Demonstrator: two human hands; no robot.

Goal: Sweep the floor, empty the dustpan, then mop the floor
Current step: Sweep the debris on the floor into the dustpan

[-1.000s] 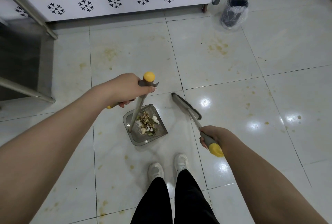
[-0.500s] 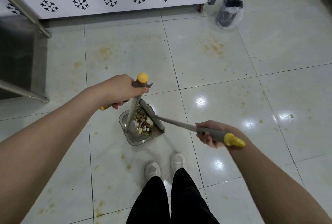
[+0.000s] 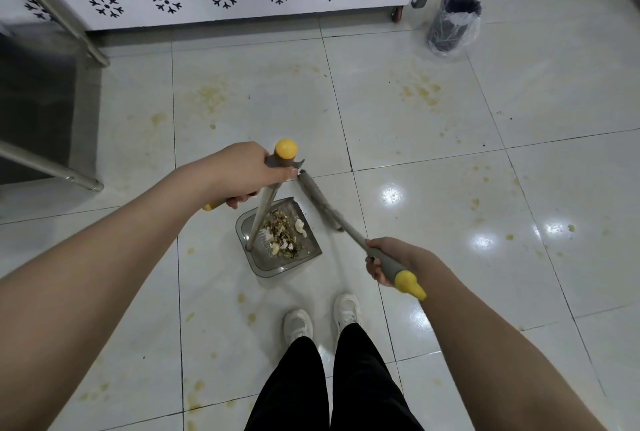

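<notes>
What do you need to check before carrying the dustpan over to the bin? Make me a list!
1. Left hand grips the dustpan handle: ok.
2. Right hand grips the broom: ok.
3. Rubbish lies inside the dustpan: ok.
4. Bin has a bag and an open top: ok.
5. Room left inside the bin: cannot tell.
6. Floor spotless: not ok, yellow stains show; that is a job for the mop.
</notes>
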